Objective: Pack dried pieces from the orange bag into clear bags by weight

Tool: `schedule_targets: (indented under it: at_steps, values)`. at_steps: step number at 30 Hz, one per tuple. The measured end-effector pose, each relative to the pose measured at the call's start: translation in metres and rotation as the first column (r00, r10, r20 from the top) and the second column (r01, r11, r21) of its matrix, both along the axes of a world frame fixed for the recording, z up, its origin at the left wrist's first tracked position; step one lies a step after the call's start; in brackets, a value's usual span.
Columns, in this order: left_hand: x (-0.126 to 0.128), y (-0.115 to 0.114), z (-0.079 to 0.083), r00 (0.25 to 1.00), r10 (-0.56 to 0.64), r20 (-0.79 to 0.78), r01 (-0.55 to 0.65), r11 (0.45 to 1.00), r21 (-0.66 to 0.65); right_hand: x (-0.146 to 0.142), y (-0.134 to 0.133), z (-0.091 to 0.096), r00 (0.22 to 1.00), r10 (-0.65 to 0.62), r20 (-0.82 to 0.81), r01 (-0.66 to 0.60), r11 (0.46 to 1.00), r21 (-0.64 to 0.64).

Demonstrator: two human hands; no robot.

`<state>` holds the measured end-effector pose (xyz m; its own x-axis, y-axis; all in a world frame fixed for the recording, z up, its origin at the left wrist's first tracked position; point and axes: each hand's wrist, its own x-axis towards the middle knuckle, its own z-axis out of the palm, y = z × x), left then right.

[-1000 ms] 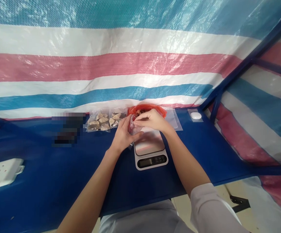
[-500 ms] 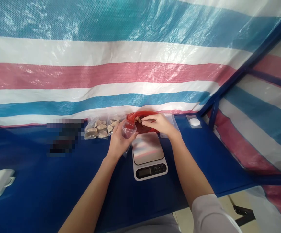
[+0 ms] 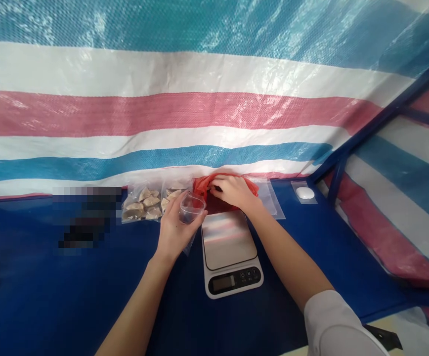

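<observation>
Right hand (image 3: 232,192) now in red bag (image 3: 200,186), earlier at clear cup (image 3: 192,210); grip unclear. Left hand (image 3: 173,227) still holds cup.

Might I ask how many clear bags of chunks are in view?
2: the left bag, and beside it the right bag, partly behind the left hand; more may be hidden.

Right hand (image 3: 233,192) from cup (image 3: 192,208) to red bag (image 3: 201,187)

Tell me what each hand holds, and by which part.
The left hand holds the cup around its side wall. The right hand is at the red bag; whether it grips anything cannot be told.
</observation>
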<state>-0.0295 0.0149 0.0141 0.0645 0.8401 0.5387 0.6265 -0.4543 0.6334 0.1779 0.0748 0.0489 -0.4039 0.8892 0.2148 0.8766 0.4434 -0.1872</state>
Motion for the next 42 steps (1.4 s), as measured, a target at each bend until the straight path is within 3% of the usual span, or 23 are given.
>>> schedule_targets:
  at_steps: [4,7,14,23,32,36,42]
  values:
    - [0.000,-0.001,0.002,1.000,-0.014,0.019,0.014,1.000,0.009,0.005,0.003,-0.007,0.998,-0.034,-0.051,0.036,0.999,0.034]
    - [0.000,-0.001,0.003,1.000,-0.016,0.019,0.016,1.000,-0.001,0.005,0.007,-0.006,0.997,0.035,-0.074,-0.031,0.998,0.048]
    - [-0.001,0.000,0.001,1.000,-0.016,0.006,0.016,1.000,0.002,-0.007,0.015,-0.004,0.991,0.090,0.099,-0.085,0.995,-0.053]
    - [-0.001,0.000,-0.001,0.999,-0.036,0.008,0.036,0.999,0.019,-0.002,0.010,-0.009,0.978,0.124,0.169,-0.124,0.992,-0.008]
    - [0.000,-0.002,0.002,0.999,-0.046,0.007,0.046,0.999,0.020,0.000,0.008,-0.012,0.983,0.157,0.096,-0.152,0.987,-0.056]
    - [0.000,-0.001,0.001,0.999,-0.040,0.015,0.039,0.999,0.027,0.001,0.006,-0.013,0.990,0.132,0.056,-0.131,0.991,-0.010]
    - [0.001,0.000,0.006,0.999,-0.047,0.024,0.047,0.999,0.004,0.006,-0.001,-0.015,0.983,0.076,-0.165,-0.069,0.996,0.050]
